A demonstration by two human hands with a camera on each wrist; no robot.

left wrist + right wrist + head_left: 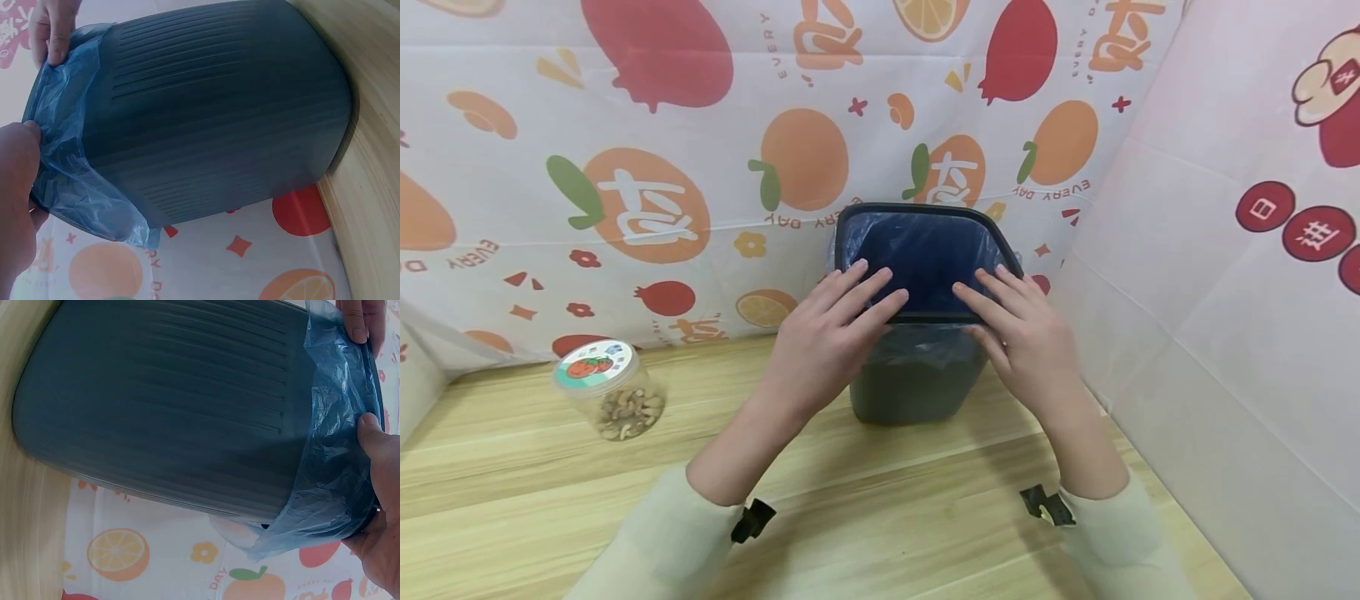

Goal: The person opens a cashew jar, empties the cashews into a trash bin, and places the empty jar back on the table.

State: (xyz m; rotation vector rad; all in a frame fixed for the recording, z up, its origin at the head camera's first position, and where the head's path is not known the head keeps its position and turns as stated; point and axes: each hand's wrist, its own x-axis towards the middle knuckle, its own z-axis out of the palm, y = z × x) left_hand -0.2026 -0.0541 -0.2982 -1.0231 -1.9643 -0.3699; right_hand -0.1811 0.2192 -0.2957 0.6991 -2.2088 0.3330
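At the back of the table (pixel 925 517), close to the corner where the two printed wall cloths meet, stands a dark ribbed bin (pixel 917 387) lined with a thin blue bag (pixel 925 258) whose edge is folded out over the rim and hangs loose down the outside. The film looks flimsy, so the likeliest slip, in my judgement, is a tear where a thumb presses it against the hard rim, or one side of the fold sliding back into the bin if the two hands pull unevenly. The bin also looks light; a push on the near rim alone could tip it toward the wall or skate it along the smooth wood.

The bin sits directly in front of the person, between the two forearms. The left hand (pixel 827 333) lies on the near rim at its left part, fingers fairly straight across the opening, and the left wrist view shows its thumb against the bag's overhang. The right hand (pixel 1018 329) mirrors it on the right part of the rim, thumb on the crumpled film (pixel 331 456), fingers reaching over the edge. Whether either hand truly pinches the plastic I cannot tell.

Well apart to the left stands a clear jar of nuts (pixel 610 390) with its lid on.
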